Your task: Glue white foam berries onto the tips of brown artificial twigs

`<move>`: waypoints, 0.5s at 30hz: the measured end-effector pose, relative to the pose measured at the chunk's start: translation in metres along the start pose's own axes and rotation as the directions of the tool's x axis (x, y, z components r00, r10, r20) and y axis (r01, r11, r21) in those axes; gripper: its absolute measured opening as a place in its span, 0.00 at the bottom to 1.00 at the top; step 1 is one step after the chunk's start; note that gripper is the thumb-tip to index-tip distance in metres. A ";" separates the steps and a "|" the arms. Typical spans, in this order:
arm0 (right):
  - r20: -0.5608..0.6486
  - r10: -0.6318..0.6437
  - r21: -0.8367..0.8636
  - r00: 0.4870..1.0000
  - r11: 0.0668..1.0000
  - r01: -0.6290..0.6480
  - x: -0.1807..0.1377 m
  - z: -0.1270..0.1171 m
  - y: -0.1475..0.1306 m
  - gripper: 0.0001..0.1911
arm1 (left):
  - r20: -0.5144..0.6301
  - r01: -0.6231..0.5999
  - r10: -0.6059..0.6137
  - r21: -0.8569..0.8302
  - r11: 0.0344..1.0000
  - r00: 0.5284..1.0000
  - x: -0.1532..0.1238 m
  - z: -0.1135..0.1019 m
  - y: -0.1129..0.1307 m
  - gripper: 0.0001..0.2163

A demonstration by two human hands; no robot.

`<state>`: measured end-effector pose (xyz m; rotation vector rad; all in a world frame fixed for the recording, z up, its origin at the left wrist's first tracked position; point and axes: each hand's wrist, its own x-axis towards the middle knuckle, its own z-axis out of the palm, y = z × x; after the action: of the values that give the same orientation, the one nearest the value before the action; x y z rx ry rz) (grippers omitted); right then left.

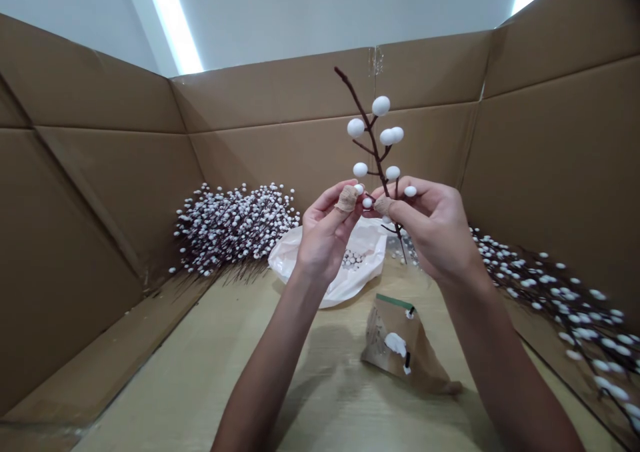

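Observation:
My right hand (440,232) pinches a dark brown artificial berry branch (374,142), which leans with its tip up and to the left. Round white berries sit on several of its twigs, and a few twig ends are bare. Beside it, my left hand (323,235) is closed in a pinch on a small white berry (359,189) near the lower twigs. Another white berry (367,203) shows between the two hands. Tan tape wraps both thumbs. My fingers hide part of the lower branch.
Behind my hands lies an open white plastic bag (330,295) with loose white berries. A brown glue-smeared pouch (400,339) stands on the table in front. Heaps of berry branches lie left (235,229) and right (565,299). Cardboard walls (280,152) enclose the table.

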<state>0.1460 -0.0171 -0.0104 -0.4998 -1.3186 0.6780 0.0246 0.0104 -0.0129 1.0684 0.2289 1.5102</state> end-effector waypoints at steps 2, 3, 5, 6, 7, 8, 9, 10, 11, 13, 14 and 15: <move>-0.002 -0.007 -0.009 1.000 1.000 0.007 0.000 0.000 0.000 0.05 | -0.001 -0.007 0.007 0.009 1.000 1.000 0.000 0.000 0.000 0.03; -0.002 -0.007 -0.011 1.000 1.000 0.007 0.000 0.000 0.000 0.05 | 0.001 -0.010 0.010 0.014 1.000 1.000 0.000 0.000 0.000 0.03; -0.003 0.001 -0.016 1.000 1.000 -0.001 0.000 0.000 -0.001 0.06 | 0.005 -0.015 0.015 0.026 1.000 1.000 0.001 0.000 -0.001 0.03; -0.004 0.005 -0.019 1.000 1.000 -0.005 0.000 0.000 -0.001 0.06 | 0.005 -0.017 0.016 0.032 0.999 1.000 0.001 0.000 -0.001 0.03; -0.006 0.009 -0.025 1.000 1.000 -0.009 0.000 0.000 -0.001 0.06 | 0.003 -0.018 0.017 0.036 0.999 1.000 0.002 -0.001 -0.001 0.03; -0.009 0.011 -0.034 1.000 0.999 -0.011 0.000 0.000 -0.002 0.06 | 0.002 -0.018 0.018 0.039 0.999 1.000 0.002 -0.001 -0.001 0.03; -0.012 0.011 -0.044 1.000 0.999 -0.011 0.000 0.000 -0.002 0.06 | 0.001 -0.019 0.019 0.040 0.999 1.000 0.002 -0.001 -0.002 0.03; -0.016 0.008 -0.051 1.000 0.999 -0.009 0.000 0.000 -0.002 0.06 | 0.003 -0.021 0.021 0.041 0.999 1.000 0.002 -0.001 -0.002 0.03; -0.019 0.006 -0.058 1.000 0.998 -0.007 0.000 0.000 -0.001 0.07 | 0.006 -0.021 0.021 0.041 0.999 1.000 0.002 -0.001 -0.002 0.03; -0.021 0.001 -0.064 1.000 0.998 -0.003 0.000 0.000 -0.001 0.07 | 0.010 -0.023 0.023 0.043 0.999 1.000 0.002 -0.001 -0.003 0.03; -0.021 -0.001 -0.064 1.000 0.998 -0.001 0.000 0.000 -0.001 0.07 | 0.008 -0.023 0.023 0.047 0.999 1.000 0.002 -0.001 -0.003 0.03; -0.020 -0.002 -0.063 1.000 0.998 0.000 0.000 0.000 0.000 0.07 | 0.005 -0.023 0.023 0.050 0.998 1.000 0.002 -0.001 -0.003 0.03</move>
<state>0.1465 -0.0169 -0.0100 -0.5556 -1.3245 0.6305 0.0262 0.0137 -0.0147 1.1177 0.2532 1.5296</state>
